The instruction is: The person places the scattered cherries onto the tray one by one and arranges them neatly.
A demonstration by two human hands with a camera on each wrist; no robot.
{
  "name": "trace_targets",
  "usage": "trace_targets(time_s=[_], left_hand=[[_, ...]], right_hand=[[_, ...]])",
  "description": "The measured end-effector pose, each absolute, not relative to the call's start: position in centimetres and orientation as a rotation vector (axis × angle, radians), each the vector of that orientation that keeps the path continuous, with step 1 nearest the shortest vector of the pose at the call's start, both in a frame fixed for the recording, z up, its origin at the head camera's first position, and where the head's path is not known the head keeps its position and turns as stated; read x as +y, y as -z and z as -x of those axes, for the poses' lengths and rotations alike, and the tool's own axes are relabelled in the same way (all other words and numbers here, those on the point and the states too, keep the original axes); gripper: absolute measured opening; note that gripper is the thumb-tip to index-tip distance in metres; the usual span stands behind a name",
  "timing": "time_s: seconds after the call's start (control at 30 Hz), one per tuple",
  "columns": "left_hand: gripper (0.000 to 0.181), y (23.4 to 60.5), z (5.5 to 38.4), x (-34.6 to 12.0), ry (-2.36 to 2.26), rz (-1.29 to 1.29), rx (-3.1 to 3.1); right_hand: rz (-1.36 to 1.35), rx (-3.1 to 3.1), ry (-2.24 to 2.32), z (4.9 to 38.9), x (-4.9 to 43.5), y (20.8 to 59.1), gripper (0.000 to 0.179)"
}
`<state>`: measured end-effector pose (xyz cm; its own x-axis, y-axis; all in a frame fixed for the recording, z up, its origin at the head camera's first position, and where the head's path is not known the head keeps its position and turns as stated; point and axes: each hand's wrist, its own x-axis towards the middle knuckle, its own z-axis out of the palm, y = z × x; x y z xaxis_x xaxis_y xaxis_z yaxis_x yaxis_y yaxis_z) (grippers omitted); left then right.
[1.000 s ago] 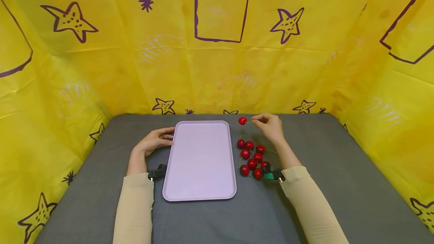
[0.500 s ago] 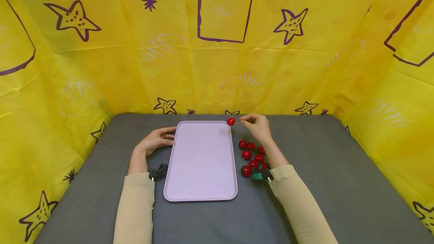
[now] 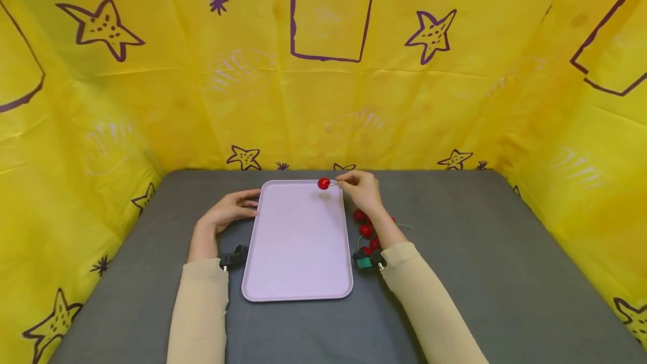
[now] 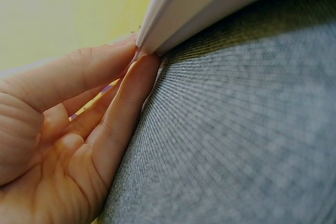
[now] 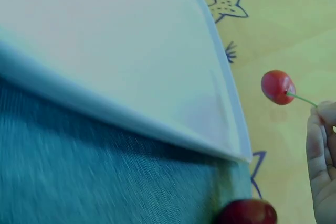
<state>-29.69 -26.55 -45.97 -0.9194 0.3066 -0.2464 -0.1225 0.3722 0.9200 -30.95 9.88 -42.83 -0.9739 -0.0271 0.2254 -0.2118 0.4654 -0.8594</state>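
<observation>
My right hand (image 3: 363, 189) pinches the green stem of a red cherry (image 3: 323, 183) between thumb and fingertips. In the head view the cherry hangs over the far right corner of a pale lilac tray (image 3: 298, 251), a small shadow below it. The right wrist view shows the cherry (image 5: 277, 86) and its stem at the fingertips. My left hand (image 3: 228, 210) lies at the tray's left side, fingers extended, their tips touching the rim. Close up in the left wrist view, the fingertips (image 4: 144, 72) meet the tray edge (image 4: 163, 19).
Several more cherries (image 3: 365, 231) lie on the grey cloth (image 3: 455, 223) right of the tray, partly hidden by my right forearm. A yellow printed curtain (image 3: 323, 100) encloses the table at the back and sides.
My right hand has moved left with the cherry, from beside the tray to over its far right corner. My left hand and the tray have stayed put.
</observation>
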Motion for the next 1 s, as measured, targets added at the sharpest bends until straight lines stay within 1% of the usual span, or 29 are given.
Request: trace_targets(time_s=[0.37, 0.83, 1.0], left_hand=[[0.075, 45.9, 29.8, -26.5, -1.559, -0.208, 2.269], [0.076, 46.0, 29.3, -27.0, -1.547, -0.159, 2.286], [0.075, 46.0, 29.4, -26.7, -1.552, -0.181, 2.274]], right_hand=[[-0.209, -2.506, -1.595, 31.2, 7.6, 43.7, 0.010], [-0.322, -2.499, -1.711, 31.3, 3.5, 44.9, 0.010], [-0.286, -2.488, -1.769, 31.1, 2.5, 45.0, 0.010]])
